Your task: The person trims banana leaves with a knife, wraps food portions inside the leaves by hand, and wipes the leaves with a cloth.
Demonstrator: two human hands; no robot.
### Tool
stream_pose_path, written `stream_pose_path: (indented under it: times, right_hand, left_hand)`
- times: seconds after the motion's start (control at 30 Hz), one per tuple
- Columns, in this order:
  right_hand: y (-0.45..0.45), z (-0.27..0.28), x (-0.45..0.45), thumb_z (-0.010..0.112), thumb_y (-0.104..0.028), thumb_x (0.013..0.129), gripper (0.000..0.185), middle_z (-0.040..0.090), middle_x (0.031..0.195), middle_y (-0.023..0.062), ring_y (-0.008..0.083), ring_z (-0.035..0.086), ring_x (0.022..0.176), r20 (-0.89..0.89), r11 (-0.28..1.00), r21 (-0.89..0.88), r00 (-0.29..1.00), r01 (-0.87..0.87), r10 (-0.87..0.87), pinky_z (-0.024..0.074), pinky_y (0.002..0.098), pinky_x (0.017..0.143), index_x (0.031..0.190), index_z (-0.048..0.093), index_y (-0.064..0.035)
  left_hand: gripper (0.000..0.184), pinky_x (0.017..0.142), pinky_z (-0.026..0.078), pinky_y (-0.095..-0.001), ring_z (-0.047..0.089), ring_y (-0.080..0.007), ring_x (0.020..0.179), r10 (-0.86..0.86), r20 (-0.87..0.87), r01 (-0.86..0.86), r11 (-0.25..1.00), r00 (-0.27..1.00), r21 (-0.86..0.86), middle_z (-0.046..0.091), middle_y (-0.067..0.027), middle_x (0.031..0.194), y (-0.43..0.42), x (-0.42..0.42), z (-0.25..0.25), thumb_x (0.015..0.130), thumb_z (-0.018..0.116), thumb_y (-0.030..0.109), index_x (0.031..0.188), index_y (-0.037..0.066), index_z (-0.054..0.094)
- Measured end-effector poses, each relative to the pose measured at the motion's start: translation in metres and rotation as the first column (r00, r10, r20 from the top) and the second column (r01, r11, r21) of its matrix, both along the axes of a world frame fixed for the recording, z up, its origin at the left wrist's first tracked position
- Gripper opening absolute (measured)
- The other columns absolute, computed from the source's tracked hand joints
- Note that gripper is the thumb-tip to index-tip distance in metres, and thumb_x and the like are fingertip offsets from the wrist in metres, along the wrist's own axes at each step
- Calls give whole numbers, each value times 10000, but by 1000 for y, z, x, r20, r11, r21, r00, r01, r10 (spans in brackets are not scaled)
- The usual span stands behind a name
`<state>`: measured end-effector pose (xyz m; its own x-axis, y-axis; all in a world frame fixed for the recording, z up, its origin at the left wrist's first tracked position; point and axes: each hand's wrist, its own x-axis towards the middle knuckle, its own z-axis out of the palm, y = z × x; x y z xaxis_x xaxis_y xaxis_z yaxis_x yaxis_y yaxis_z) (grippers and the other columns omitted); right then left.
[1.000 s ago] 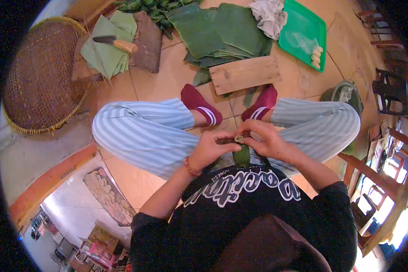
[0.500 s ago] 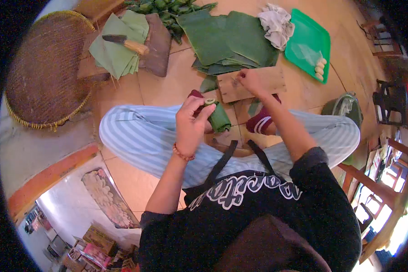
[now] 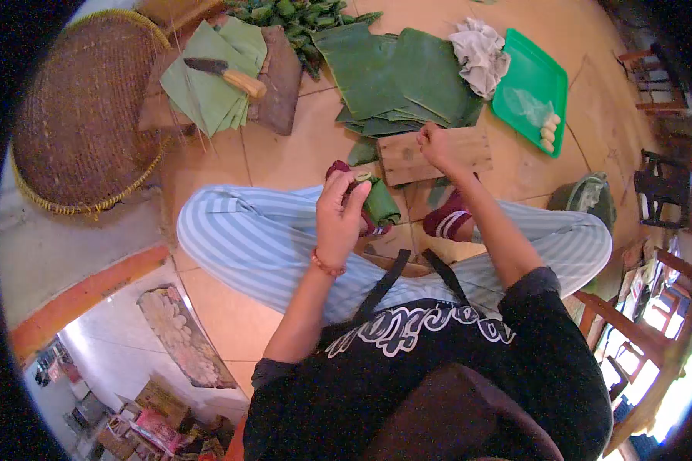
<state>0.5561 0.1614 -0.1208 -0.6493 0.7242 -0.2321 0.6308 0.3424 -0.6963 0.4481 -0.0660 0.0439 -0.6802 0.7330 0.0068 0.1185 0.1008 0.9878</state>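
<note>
My left hand (image 3: 340, 223) is closed around a banana-leaf roll (image 3: 382, 203), thumb and fingers near its upper end. The roll is a green, thick cylinder with a pale ring of layers at that end. My right hand (image 3: 434, 146) is closed over a low wooden board (image 3: 470, 150), its fingers curled together. Whatever it may pinch is too small to make out. Just beyond the board lies a stack of cut banana leaves (image 3: 396, 73), dark green and flat.
Wrapped green bundles (image 3: 292, 17) are heaped at the back. A knife (image 3: 227, 75) lies on paler leaves (image 3: 196, 96). To the right are a crumpled cloth (image 3: 478, 58), a green tray (image 3: 527, 69) with pale rolls (image 3: 548, 134), and a bucket (image 3: 603, 200). A woven basket (image 3: 84, 115) stands left.
The whole view has shifted slightly, so things sit a little lower and further right. Both hands keep nearly the same places, the left still on the leaf roll.
</note>
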Motion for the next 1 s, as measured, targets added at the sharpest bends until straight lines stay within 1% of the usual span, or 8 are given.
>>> stream_pose_path:
  times: [0.07,0.13,0.2,0.3,0.4,0.6,0.9,1.0]
  right_hand:
    - [2,-7,5,492,-32,819,98,560,738,82,160,546,645,-145,989,-145,989,-17,-4,475,295,621,902,500,18]
    - [-16,34,9,507,-19,823,105,556,747,45,103,525,644,-356,970,-237,934,-62,-27,470,255,613,918,521,24]
    - [-50,128,4,578,-61,799,169,575,779,48,102,542,674,-418,930,-317,908,-188,41,467,245,615,933,557,39]
    - [-88,163,8,605,-84,789,155,583,788,48,87,541,695,-471,902,-390,882,-184,-23,451,228,622,890,597,33]
    - [-106,185,9,616,-95,785,144,585,776,43,78,533,688,-378,942,-291,925,-167,47,440,225,607,868,609,23]
    - [-109,193,8,629,-87,754,141,573,724,53,91,531,652,-331,965,-203,939,-167,93,432,230,581,833,601,26]
    - [-113,196,6,622,-68,737,119,580,692,81,131,553,618,-382,973,-159,919,-170,98,445,262,577,790,581,30]
    - [-115,193,6,612,-62,735,116,581,700,107,164,567,622,-358,982,-81,925,-168,128,452,280,584,791,574,32]
  left_hand:
    - [130,672,403,-235,494,-141,732,-10,11,10,1000,1000,2,510,-59,795,0,0,1,800,569,68,882,-32,551]
    - [132,673,403,-235,492,-138,737,-15,64,14,1000,998,14,507,-57,804,2,1,0,805,564,66,894,-30,546]
    - [129,675,402,-234,490,-135,742,-16,66,13,999,998,42,504,-56,810,3,1,-6,809,562,63,896,-29,543]
    - [125,670,403,-235,489,-132,741,-13,38,11,999,999,48,499,-60,805,3,1,-4,812,562,60,896,-30,541]
    - [121,658,406,-238,492,-136,729,-16,-27,16,1000,1000,24,500,-64,804,1,2,3,814,561,60,895,-28,542]
    - [106,633,422,-254,515,-163,702,-23,-165,26,999,986,20,512,-76,782,1,2,6,807,559,51,888,-18,546]
    - [118,607,434,-290,536,-223,679,-19,-356,37,998,934,43,536,-112,757,2,3,3,768,582,18,878,-16,556]
    - [141,595,436,-297,540,-241,661,-30,-397,56,997,917,53,544,-123,747,0,4,2,746,593,-2,884,-24,569]
